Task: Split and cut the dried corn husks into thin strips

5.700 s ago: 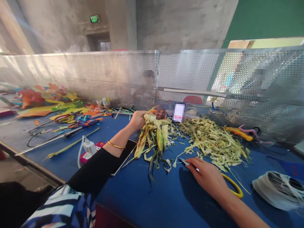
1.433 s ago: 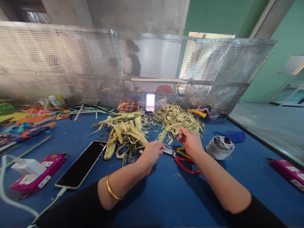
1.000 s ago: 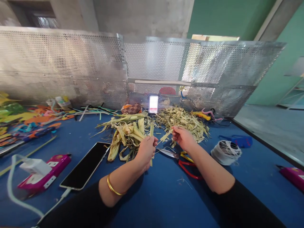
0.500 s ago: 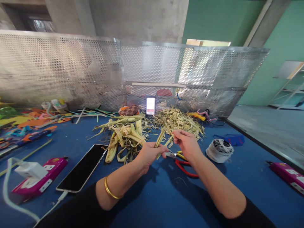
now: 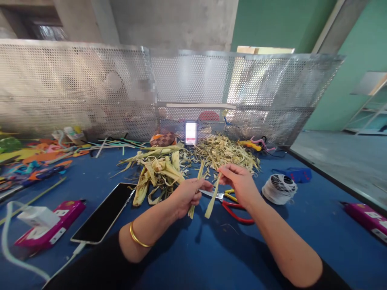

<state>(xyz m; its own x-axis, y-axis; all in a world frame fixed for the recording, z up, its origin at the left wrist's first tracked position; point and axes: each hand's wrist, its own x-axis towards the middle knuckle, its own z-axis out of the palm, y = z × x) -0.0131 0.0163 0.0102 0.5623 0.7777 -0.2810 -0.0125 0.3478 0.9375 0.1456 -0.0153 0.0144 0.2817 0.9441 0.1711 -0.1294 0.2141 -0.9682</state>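
Above the blue table's near edge (image 5: pixel 193 266), the left hand (image 5: pixel 187 197) pinches husk strips (image 5: pixel 191 211), partly hidden by its fingers. The right hand (image 5: pixel 237 181), angled inward, grips one strip (image 5: pixel 213 201).

Bare concrete wall (image 5: pixel 175 24) — green-painted wall (image 5: pixel 281 24) beside it, grey floor (image 5: pixel 335 157) at right.

It's two power strips (image 5: pixel 56 225) (image 5: pixel 367 219), two husk heaps (image 5: pixel 160 169) (image 5: pixel 226 151), one black-screened phone (image 5: pixel 104 213), one pair of scissors (image 5: pixel 237 212), one cord spool (image 5: pixel 279 189)!
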